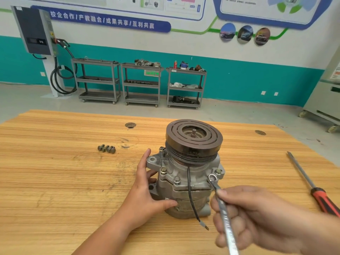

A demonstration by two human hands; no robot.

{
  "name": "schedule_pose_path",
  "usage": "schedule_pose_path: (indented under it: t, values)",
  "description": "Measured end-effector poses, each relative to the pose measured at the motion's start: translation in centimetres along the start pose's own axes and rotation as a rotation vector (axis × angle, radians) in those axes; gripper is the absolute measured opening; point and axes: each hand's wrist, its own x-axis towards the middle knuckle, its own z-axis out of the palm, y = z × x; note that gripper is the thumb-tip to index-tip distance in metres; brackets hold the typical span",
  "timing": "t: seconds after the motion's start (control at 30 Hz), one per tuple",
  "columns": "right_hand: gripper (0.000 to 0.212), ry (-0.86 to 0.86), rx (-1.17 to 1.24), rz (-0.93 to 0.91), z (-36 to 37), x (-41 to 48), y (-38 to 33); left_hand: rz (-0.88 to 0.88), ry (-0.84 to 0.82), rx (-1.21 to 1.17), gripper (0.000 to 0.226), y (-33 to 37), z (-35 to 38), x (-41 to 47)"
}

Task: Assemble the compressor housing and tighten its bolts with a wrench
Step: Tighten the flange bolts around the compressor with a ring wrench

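Three loose bolts [106, 149] lie on the worktop [55, 181]; left hand [145, 192] clasps the compressor housing [198, 183], right hand [257, 214] grips the wrench [226, 219] at a near-right bolt [212, 177], apparently tightening, next a braced turn.

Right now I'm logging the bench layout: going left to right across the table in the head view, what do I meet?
Loose bolts → left hand → compressor → right hand gripping the wrench → screwdriver.

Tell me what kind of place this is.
Likely an automotive training workshop: a wall charger with cable, parts carts along the wall, round car photos above, and a compressor on a wooden bench.
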Motion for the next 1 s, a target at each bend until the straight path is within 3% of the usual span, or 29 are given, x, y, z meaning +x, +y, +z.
schedule_pose_path:
  t: [0.07,0.1,0.17,0.23,0.27,0.33,0.53,0.57,0.63,0.67,0.73,0.8,0.87,1.0]
  values:
    - [0.023,0.082,0.238,-0.148,1.9,0.8,1.4,-0.007,0.009,-0.012,0.127,0.2,0.1,0.0]
    - [0.016,0.06,0.397,-0.214,3.0,1.4,1.7,-0.011,0.007,-0.016,0.127,0.3,0.1,0.0]
    - [0.031,-0.033,0.684,-0.316,4.6,2.3,1.7,0.006,-0.004,-0.021,0.129,0.3,0.1,0.1]
    - [0.02,-0.039,0.838,-0.418,5.8,3.2,1.6,0.027,-0.001,-0.017,0.129,0.1,0.1,0.1]
    - [0.037,-0.011,0.882,-0.467,5.8,3.9,1.7,0.027,0.009,0.006,0.128,0.1,0.1,0.1]
    - [0.049,0.002,0.932,-0.52,6.3,4.7,1.8,0.027,0.014,0.022,0.126,0.2,0.2,0.1]
    - [0.015,0.033,0.843,-0.439,7.8,3.3,3.7,-0.027,0.042,-0.093,0.097,0.4,0.5,0.3]
    - [0.024,0.026,0.775,-0.422,7.4,2.8,4.3,-0.01,0.023,-0.042,0.108,0.2,0.4,0.3]
    - [0.063,0.038,0.579,-0.385,5.5,2.1,5.5,-0.023,0.016,-0.02,0.124,0.0,0.1,0.1]
    - [0.066,0.119,0.417,-0.38,4.3,1.6,5.8,-0.032,0.006,-0.027,0.127,-0.1,0.0,0.0]
    - [0.032,0.345,-0.047,-0.495,1.7,0.2,5.5,-0.039,0.0,-0.036,0.128,-0.1,0.1,0.0]
    - [0.027,0.592,-0.695,-0.582,-1.9,-1.0,4.3,-0.038,0.0,-0.024,0.129,-0.2,0.1,0.1]
    - [0.021,0.615,-1.15,-0.592,-4.6,-1.7,2.0,-0.043,0.006,-0.014,0.129,-0.2,0.0,0.1]
    - [0.033,0.477,-1.66,-0.537,-6.6,-1.4,-2.8,-0.053,0.016,0.003,0.128,0.0,0.0,0.1]
